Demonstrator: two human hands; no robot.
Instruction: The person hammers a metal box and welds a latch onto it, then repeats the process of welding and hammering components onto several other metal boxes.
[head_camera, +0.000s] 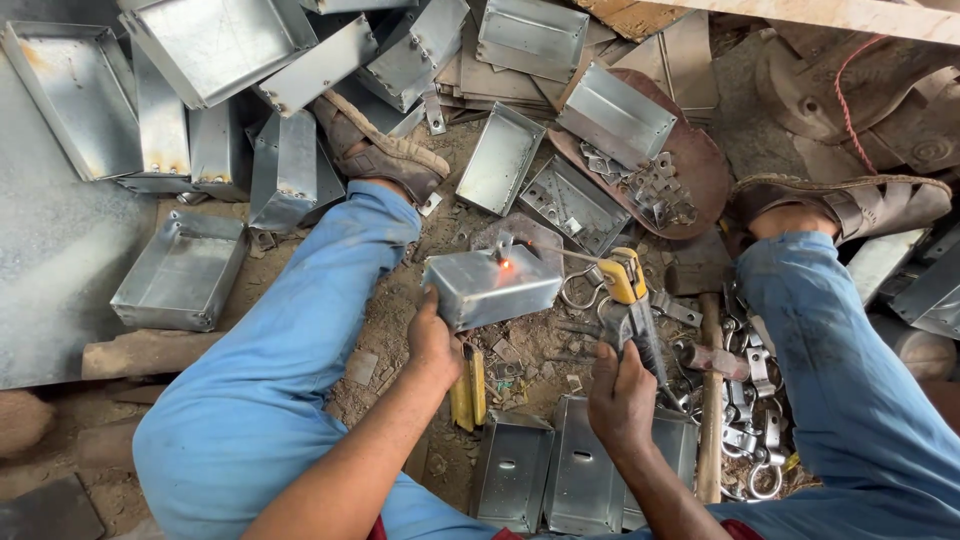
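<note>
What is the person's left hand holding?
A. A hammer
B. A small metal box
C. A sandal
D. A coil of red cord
B: the left hand grips a small metal box by its near edge, while the right hand holds a yellow-topped tool beside it; the hammer lies untouched on the ground.

Soft daylight, sharp, wide-angle edge distortion

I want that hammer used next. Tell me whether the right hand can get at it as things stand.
Probably not right away: the right hand has its grip full with the yellow-handled tool. Otherwise the way looks free; the hammer lies just beside that hand, uncovered on the ground.
</note>
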